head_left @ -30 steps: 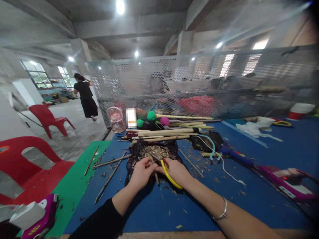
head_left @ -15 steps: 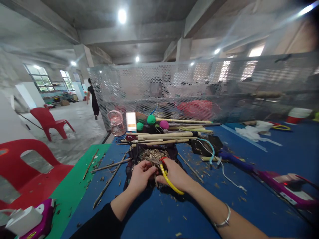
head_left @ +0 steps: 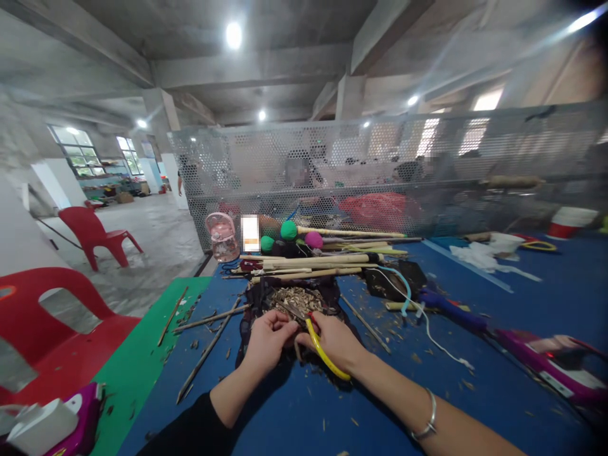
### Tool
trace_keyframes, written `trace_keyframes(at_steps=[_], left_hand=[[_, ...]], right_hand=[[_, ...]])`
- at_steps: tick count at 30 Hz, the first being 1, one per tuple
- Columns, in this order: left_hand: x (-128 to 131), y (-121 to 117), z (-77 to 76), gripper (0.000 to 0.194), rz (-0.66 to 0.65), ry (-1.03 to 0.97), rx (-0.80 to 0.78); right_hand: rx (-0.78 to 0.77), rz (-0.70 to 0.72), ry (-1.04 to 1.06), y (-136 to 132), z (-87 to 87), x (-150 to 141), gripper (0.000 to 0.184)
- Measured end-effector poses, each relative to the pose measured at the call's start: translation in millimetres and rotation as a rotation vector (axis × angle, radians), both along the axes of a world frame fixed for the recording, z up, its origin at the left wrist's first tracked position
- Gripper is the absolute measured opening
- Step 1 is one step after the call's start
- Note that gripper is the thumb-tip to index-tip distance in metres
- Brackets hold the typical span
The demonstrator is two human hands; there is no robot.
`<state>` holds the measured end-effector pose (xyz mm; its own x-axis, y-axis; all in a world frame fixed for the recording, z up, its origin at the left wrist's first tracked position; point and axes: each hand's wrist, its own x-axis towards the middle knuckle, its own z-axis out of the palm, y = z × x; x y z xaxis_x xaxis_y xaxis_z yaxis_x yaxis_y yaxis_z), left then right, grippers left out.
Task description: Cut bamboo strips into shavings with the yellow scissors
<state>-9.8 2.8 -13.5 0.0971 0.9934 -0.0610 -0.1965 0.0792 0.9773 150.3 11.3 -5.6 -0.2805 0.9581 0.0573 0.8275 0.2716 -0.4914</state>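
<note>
My right hand (head_left: 335, 342) is wrapped round a pair of scissors (head_left: 325, 360) with yellow handles and a red part near the pivot. The dark blades point up and left over a heap of chopped twig pieces (head_left: 297, 299). Under the heap lies a dark cloth (head_left: 327, 291) on the blue table. My left hand (head_left: 266, 342) is closed in a pinch just left of the scissors, its fingertips at the near edge of the heap. What it pinches is too small and hidden to make out.
Loose sticks (head_left: 209, 348) lie left of the cloth. Behind it are peeled rods (head_left: 313, 259), green and pink balls (head_left: 289, 230) and a pink bottle (head_left: 222, 237). At right lie a white cord (head_left: 434, 332) and a purple power strip (head_left: 546, 367). Red chairs (head_left: 61, 323) stand left.
The scissor blades have tilted slightly and my right hand has shifted a little lower. My left hand stays nearly in place. The walking person at left has moved mostly behind the mesh screen.
</note>
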Motion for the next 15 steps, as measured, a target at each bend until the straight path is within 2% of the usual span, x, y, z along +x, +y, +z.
trace_keyframes(at_steps=[7,13,15], left_hand=[[-1,-1,1.1,0.039,-0.033,-0.048,-0.027],[0,-4,7.7,0.038,-0.074,-0.089,-0.047],[0,-5,8.0,0.038,-0.087,-0.107,-0.036]], right_hand=[[-0.022,0.066,0.114,8,-9.0,6,0.043],[-0.181,0.317,0.322,10,2.4,13,0.041],[-0.179,0.298,0.304,11,5.9,15,0.039]])
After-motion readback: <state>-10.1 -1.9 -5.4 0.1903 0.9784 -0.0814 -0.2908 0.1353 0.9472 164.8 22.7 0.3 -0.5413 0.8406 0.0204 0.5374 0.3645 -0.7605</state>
